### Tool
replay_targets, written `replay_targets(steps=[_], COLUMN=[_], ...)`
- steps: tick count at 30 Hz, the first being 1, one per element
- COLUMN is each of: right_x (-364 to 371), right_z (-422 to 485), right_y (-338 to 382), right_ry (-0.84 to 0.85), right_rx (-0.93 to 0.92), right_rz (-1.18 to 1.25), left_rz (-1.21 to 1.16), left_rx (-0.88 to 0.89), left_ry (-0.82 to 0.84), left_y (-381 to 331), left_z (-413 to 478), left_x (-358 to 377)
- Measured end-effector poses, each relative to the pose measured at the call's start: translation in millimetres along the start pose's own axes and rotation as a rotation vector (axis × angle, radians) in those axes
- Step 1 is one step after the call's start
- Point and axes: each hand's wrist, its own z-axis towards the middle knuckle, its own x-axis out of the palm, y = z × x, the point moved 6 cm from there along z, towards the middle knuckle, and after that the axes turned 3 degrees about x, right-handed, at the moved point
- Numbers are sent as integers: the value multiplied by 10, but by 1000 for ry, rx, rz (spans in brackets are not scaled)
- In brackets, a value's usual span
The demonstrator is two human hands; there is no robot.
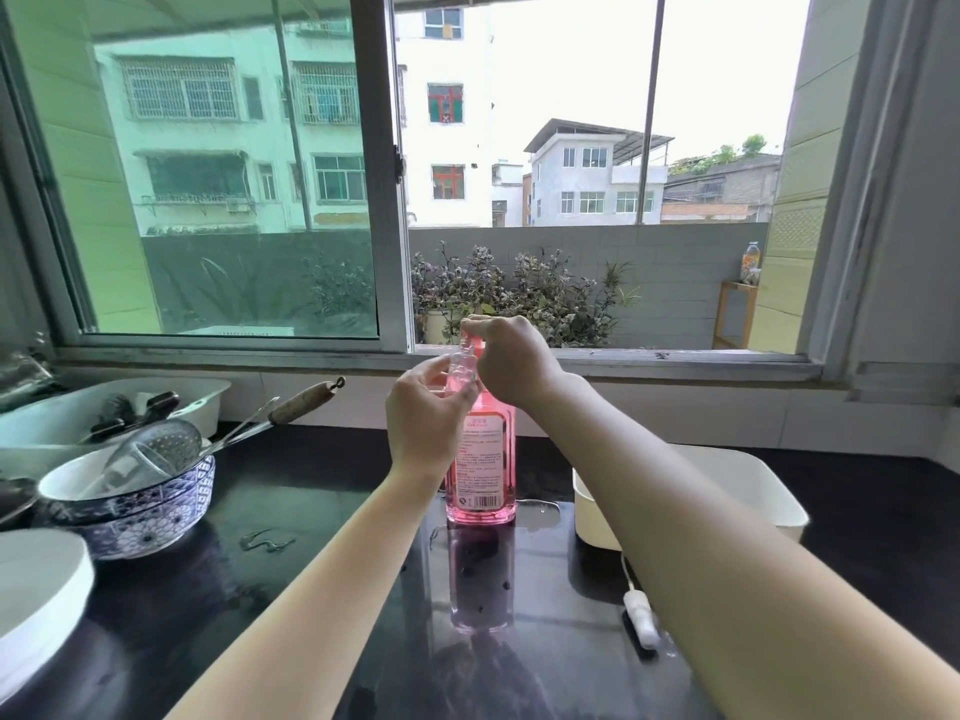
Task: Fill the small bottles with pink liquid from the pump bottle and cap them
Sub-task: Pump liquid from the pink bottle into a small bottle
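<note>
Pump bottle [482, 459] stands upright mid-table [322, 485], pink liquid filling most of what I can see of the body, label facing me. I judge it heavy and stable enough to take a downward press without a steadying hand; the plastic wall looks stiff.

Left hand [423, 423]: grip closed around a small clear bottle [462, 368], fingers wrapped on its lower body, holding it up at the pump's spout. Right hand [511, 358]: fingers curled down over the pump head, which is hidden beneath them (so I cannot tell how far it is depressed).

The small bottle looks close to empty; I see no clear pink level in it. I judge it very light, thin-walled and easily squeezed, so hold it low on the body with light pressure and keep the mouth straight under the spout. A wet patch [540, 511] lies on the table just beside the pump bottle's base; if that is the liquid, expect slippery fingers and plastic.

A white cap [641, 613] lies on the table near my right forearm. A white tub [769, 491] sits to the right, bowls [130, 501] to the left.
</note>
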Motion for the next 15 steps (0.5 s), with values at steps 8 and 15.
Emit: replay_targets(steps=[8, 15], right_x=[-63, -59], right_z=[1, -1], right_y=[31, 18], right_ry=[-9, 4], right_rx=[-34, 1], right_rz=[-50, 20], left_rz=[0, 10], left_rx=[3, 0], left_ry=[-3, -3], left_y=[-11, -15], left_z=[40, 23], left_x=[3, -4])
